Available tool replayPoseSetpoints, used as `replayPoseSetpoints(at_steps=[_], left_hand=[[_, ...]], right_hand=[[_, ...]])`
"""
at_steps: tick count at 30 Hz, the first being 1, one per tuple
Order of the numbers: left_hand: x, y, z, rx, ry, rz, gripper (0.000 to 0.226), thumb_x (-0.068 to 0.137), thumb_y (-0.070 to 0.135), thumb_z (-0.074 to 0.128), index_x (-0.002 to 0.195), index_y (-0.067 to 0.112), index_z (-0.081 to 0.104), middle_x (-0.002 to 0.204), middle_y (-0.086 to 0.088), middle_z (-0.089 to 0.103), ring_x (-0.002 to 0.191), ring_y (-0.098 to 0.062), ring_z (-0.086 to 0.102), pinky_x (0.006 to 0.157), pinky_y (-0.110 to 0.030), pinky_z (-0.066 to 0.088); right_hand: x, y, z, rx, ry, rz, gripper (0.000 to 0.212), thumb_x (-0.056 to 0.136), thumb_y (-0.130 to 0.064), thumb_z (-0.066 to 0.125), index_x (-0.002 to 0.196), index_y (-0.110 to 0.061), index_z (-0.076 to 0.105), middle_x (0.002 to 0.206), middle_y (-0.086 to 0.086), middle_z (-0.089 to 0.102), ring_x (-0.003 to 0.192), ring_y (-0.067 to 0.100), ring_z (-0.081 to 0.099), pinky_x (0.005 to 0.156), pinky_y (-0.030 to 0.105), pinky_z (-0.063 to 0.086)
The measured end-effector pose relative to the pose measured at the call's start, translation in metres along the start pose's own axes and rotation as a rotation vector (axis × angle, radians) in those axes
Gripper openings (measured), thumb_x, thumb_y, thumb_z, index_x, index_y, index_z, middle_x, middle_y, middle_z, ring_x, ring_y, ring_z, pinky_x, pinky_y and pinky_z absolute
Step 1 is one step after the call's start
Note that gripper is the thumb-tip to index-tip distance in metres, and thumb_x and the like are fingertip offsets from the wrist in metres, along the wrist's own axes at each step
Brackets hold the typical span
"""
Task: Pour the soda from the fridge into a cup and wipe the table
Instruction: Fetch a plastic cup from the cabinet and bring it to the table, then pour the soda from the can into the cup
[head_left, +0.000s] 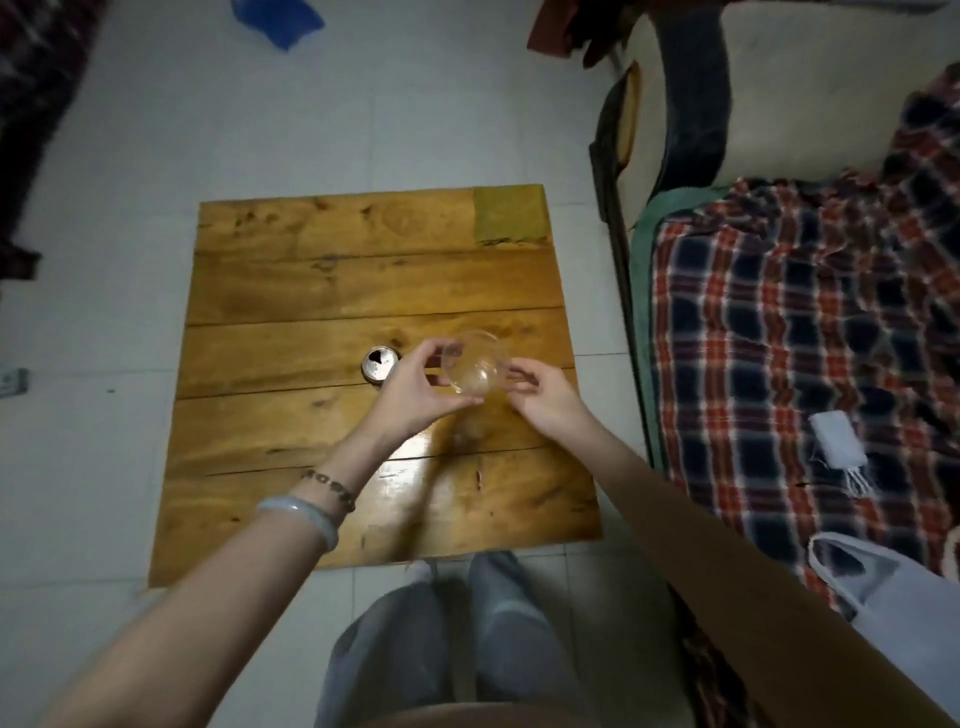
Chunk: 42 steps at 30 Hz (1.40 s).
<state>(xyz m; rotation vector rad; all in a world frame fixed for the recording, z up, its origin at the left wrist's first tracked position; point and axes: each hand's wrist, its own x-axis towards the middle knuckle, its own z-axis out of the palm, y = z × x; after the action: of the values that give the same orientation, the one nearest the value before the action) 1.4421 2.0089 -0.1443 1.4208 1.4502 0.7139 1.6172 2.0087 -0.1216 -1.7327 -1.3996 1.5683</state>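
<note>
A person stands at the near edge of a low wooden table (332, 291) and looks down at it. Both hands hold a clear cup (475, 366) above the table. The left hand (415, 389) grips the cup's left side, with the thumb under it and the fingers on top. The right hand (540, 389) pinches the cup's right side with its fingertips. The cup is tilted, so its open mouth faces away from the person. It looks empty.

A soda can (379, 365) stands upright on the table, just left of the cup and close to the left hand. Its top is open.

The left wrist wears a pale bangle (301, 512) and a bead bracelet (332, 486).

Right of the table is a bed with a checked blanket (779, 338). A small white cloth (839, 441) lies on the blanket, well apart from the table. A white bag (893, 603) sits at the near end of the blanket. Something blue (278, 18) lies on the floor far past the table.
</note>
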Motion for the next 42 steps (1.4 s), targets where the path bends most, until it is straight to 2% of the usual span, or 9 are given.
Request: replayPoseSetpoints(at_steps=[6, 9, 13, 16, 20, 25, 33, 37, 42], left_hand=[[0.035, -0.051, 0.042, 0.026, 0.032, -0.073, 0.066, 0.057, 0.014, 0.090, 0.114, 0.015, 0.057, 0.110, 0.006, 0.059, 0.099, -0.007, 0.057, 0.075, -0.002, 0.042], [0.048, -0.087, 0.057, 0.048, 0.022, -0.091, 0.067, 0.058, 0.018, 0.089, 0.117, 0.014, 0.057, 0.110, 0.008, 0.059, 0.099, -0.004, 0.056, 0.082, -0.006, 0.044], [0.061, -0.135, 0.068, 0.036, 0.014, -0.161, 0.070, 0.056, 0.034, 0.089, 0.117, 0.022, 0.056, 0.115, 0.005, 0.062, 0.106, -0.010, 0.059, 0.092, -0.034, 0.050], [0.071, -0.152, 0.075, 0.020, 0.059, -0.173, 0.072, 0.058, 0.027, 0.090, 0.121, 0.016, 0.055, 0.115, 0.003, 0.062, 0.105, -0.006, 0.059, 0.091, -0.019, 0.047], [0.085, -0.166, 0.083, -0.026, 0.095, -0.155, 0.071, 0.060, 0.021, 0.089, 0.122, 0.014, 0.054, 0.117, 0.002, 0.062, 0.105, -0.003, 0.059, 0.087, -0.008, 0.042], [0.094, -0.174, 0.093, -0.013, 0.134, -0.140, 0.071, 0.060, 0.022, 0.088, 0.122, 0.017, 0.054, 0.118, 0.001, 0.061, 0.107, -0.007, 0.058, 0.090, -0.019, 0.047], [0.093, -0.171, 0.092, 0.019, 0.094, -0.155, 0.073, 0.064, 0.019, 0.086, 0.127, 0.016, 0.048, 0.123, -0.001, 0.056, 0.112, -0.010, 0.054, 0.095, -0.023, 0.045], [0.087, -0.171, 0.087, -0.039, 0.057, -0.222, 0.083, 0.068, 0.006, 0.081, 0.138, 0.014, 0.037, 0.134, -0.003, 0.050, 0.120, -0.011, 0.050, 0.102, -0.026, 0.043], [0.055, -0.167, 0.065, -0.122, 0.161, -0.327, 0.059, 0.072, 0.003, 0.077, 0.123, 0.020, 0.053, 0.124, 0.004, 0.054, 0.114, -0.009, 0.053, 0.093, -0.015, 0.042]], right_hand=[[0.060, 0.061, -0.001, -0.050, -0.019, 0.043, 0.038, 0.084, 0.015, 0.045, 0.120, 0.004, 0.056, 0.112, 0.011, 0.061, 0.101, 0.016, 0.055, 0.071, 0.002, 0.041], [0.082, 0.091, 0.010, -0.081, -0.015, 0.028, 0.036, 0.083, 0.017, 0.045, 0.114, 0.005, 0.059, 0.105, 0.011, 0.063, 0.094, 0.017, 0.057, 0.071, 0.005, 0.042], [0.107, 0.118, 0.022, -0.081, -0.046, 0.037, 0.036, 0.083, 0.014, 0.049, 0.116, 0.005, 0.057, 0.103, 0.008, 0.062, 0.092, 0.021, 0.060, 0.081, 0.030, 0.049], [0.127, 0.134, 0.031, -0.086, -0.010, 0.011, 0.039, 0.079, 0.014, 0.049, 0.113, 0.000, 0.061, 0.108, 0.014, 0.066, 0.097, 0.028, 0.063, 0.088, 0.042, 0.050], [0.145, 0.142, 0.036, -0.025, 0.000, 0.062, 0.039, 0.079, 0.010, 0.053, 0.114, -0.006, 0.062, 0.100, 0.002, 0.065, 0.087, 0.013, 0.061, 0.083, 0.029, 0.048], [0.151, 0.149, 0.036, -0.016, 0.007, 0.061, 0.044, 0.076, 0.013, 0.051, 0.112, -0.010, 0.064, 0.092, -0.001, 0.066, 0.075, -0.001, 0.057, 0.069, 0.010, 0.044], [0.155, 0.149, 0.033, 0.035, 0.004, 0.087, 0.038, 0.076, 0.014, 0.053, 0.103, -0.009, 0.064, 0.092, 0.003, 0.066, 0.077, 0.000, 0.059, 0.067, 0.007, 0.046], [0.153, 0.145, 0.023, 0.059, 0.027, 0.133, 0.042, 0.082, 0.011, 0.046, 0.117, -0.008, 0.059, 0.105, 0.005, 0.065, 0.082, 0.011, 0.059, 0.063, 0.013, 0.048], [0.145, 0.120, 0.005, -0.052, 0.174, 0.008, 0.048, 0.086, 0.009, 0.042, 0.128, -0.011, 0.053, 0.126, 0.002, 0.057, 0.105, 0.008, 0.054, 0.071, -0.007, 0.036]])
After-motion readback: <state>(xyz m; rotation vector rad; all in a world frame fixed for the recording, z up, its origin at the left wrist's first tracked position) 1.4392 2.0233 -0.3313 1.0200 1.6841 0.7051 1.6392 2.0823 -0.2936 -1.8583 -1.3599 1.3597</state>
